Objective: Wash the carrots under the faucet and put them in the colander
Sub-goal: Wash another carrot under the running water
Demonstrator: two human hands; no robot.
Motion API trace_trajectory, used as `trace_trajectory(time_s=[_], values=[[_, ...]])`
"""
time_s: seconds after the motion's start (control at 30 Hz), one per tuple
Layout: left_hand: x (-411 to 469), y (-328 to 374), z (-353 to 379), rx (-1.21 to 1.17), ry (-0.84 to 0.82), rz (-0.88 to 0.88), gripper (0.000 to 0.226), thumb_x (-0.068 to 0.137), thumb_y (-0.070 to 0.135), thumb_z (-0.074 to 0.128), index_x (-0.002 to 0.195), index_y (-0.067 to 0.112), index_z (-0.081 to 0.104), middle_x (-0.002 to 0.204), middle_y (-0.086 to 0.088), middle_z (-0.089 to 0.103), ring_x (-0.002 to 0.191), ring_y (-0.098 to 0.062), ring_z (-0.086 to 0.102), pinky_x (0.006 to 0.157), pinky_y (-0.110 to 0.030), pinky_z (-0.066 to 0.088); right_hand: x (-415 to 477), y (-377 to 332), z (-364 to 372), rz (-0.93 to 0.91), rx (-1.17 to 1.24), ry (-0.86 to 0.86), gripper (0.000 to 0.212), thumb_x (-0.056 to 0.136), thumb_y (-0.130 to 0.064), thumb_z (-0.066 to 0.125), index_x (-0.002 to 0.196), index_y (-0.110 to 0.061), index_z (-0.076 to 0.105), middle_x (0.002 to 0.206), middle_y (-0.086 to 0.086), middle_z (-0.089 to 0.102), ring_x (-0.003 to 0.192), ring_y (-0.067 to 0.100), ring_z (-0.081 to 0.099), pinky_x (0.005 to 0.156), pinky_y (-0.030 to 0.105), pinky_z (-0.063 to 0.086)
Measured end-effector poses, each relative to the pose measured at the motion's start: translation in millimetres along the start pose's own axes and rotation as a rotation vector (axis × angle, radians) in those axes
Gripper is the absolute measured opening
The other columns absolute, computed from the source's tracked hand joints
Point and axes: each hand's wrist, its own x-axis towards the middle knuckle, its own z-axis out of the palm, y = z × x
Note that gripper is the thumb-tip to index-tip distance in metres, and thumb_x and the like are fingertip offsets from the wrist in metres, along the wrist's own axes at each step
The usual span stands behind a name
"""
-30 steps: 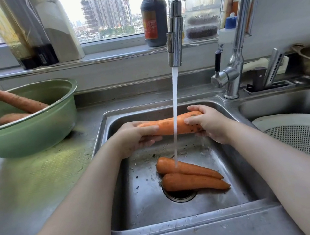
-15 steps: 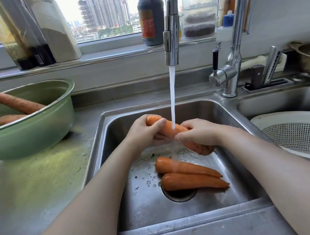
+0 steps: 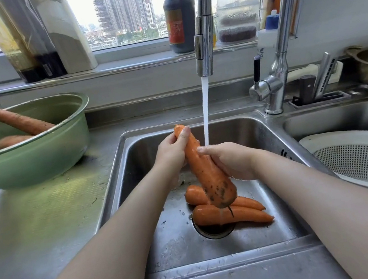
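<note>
In your head view, your left hand [image 3: 170, 151] grips the thin end of the carrot [image 3: 203, 167] and your right hand [image 3: 230, 163] curls round its middle, holding it steeply tilted just under the faucet [image 3: 204, 38], above two carrots [image 3: 227, 215] lying lower down beneath the faucet. Wet, it could slip from you, and the stream strikes your right hand, missing the soiled thick end. Half a second ago it lay flatter, with your right hand nearer that end.
</note>
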Motion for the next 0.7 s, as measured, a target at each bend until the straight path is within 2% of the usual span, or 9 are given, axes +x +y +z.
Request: trace_trajectory(time_s=[0.07, 0.17, 0.23, 0.3, 0.37, 0.47, 0.57, 0.7], values=[[1, -2, 0, -0.011, 0.011, 0.000, 0.049, 0.098, 0.052, 0.061, 0.135, 0.020, 0.061, 0.112, -0.006, 0.077, 0.101, -0.023, 0.076, 0.083, -0.036, 0.062, 0, 0, 0, -0.007, -0.020, 0.007, 0.048, 0.097, -0.038, 0.060, 0.136, -0.009, 0.063, 0.126, 0.015, 0.073, 0.118, 0.031, 0.070, 0.108, 0.051, 0.053], [0, 0, 2, -0.019, 0.052, -0.005, 0.065, 0.088, 0.061, 0.069, 0.138, 0.021, 0.061, 0.122, -0.009, 0.073, 0.107, -0.029, 0.073, 0.093, -0.047, 0.061, -4, -4, -1, -0.035, -0.016, -0.051, 0.054, 0.082, -0.025, 0.059, 0.134, -0.008, 0.064, 0.121, 0.020, 0.072, 0.114, 0.035, 0.070, 0.104, 0.051, 0.054], [0, 1, 2, -0.029, 0.086, -0.001, 0.065, 0.086, 0.062, 0.072, 0.135, 0.020, 0.063, 0.121, -0.009, 0.072, 0.106, -0.027, 0.072, 0.088, -0.042, 0.062, -5, -4, -4, -0.064, 0.037, -0.065, 0.047, 0.083, -0.021, 0.058, 0.127, -0.006, 0.067, 0.116, 0.022, 0.071, 0.111, 0.037, 0.068, 0.103, 0.053, 0.053], [-1, 3, 2, -0.025, 0.103, 0.002, 0.058, 0.088, 0.059, 0.072, 0.130, 0.020, 0.065, 0.116, -0.007, 0.072, 0.102, -0.025, 0.072, 0.074, -0.033, 0.060, -5, -4, -4, -0.091, 0.062, -0.025, 0.037, 0.094, -0.023, 0.061, 0.125, -0.006, 0.070, 0.117, 0.021, 0.072, 0.112, 0.037, 0.069, 0.106, 0.056, 0.052], [-1, 3, 2, -0.018, 0.098, 0.016, 0.050, 0.088, 0.056, 0.074, 0.122, 0.020, 0.068, 0.112, -0.006, 0.074, 0.100, -0.024, 0.073, 0.069, -0.029, 0.056, -5, -4, -1, -0.118, 0.008, 0.045, 0.027, 0.104, -0.021, 0.059, 0.123, -0.010, 0.073, 0.115, 0.017, 0.075, 0.110, 0.034, 0.071, 0.105, 0.053, 0.054], [-4, 3, 3, 0.006, 0.089, 0.032, 0.041, 0.088, 0.054, 0.076, 0.113, 0.022, 0.071, 0.106, -0.005, 0.075, 0.095, -0.022, 0.074, 0.069, -0.029, 0.057, -8, -7, -2, -0.120, -0.069, 0.033, 0.025, 0.105, -0.012, 0.056, 0.118, -0.009, 0.076, 0.089, 0.008, 0.073, 0.085, 0.023, 0.069, 0.088, 0.040, 0.057], [-4, 4, 4, 0.019, 0.092, 0.020, 0.052, 0.086, 0.058, 0.076, 0.123, 0.022, 0.068, 0.109, -0.005, 0.074, 0.096, -0.023, 0.074, 0.074, -0.034, 0.061, -12, -8, -9, -0.113, -0.049, -0.034, 0.024, 0.103, -0.009, 0.057, 0.115, -0.008, 0.078, 0.101, 0.019, 0.071, 0.094, 0.032, 0.065, 0.096, 0.050, 0.053], [-5, 6, 7, 0.016, 0.069, 0.001, 0.054, 0.088, 0.056, 0.075, 0.128, 0.022, 0.066, 0.112, -0.005, 0.073, 0.097, -0.023, 0.073, 0.072, -0.033, 0.061, -13, -8, -13, -0.113, -0.035, -0.017, 0.023, 0.103, -0.019, 0.063, 0.118, -0.006, 0.074, 0.117, 0.026, 0.074, 0.104, 0.035, 0.071, 0.102, 0.053, 0.055]])
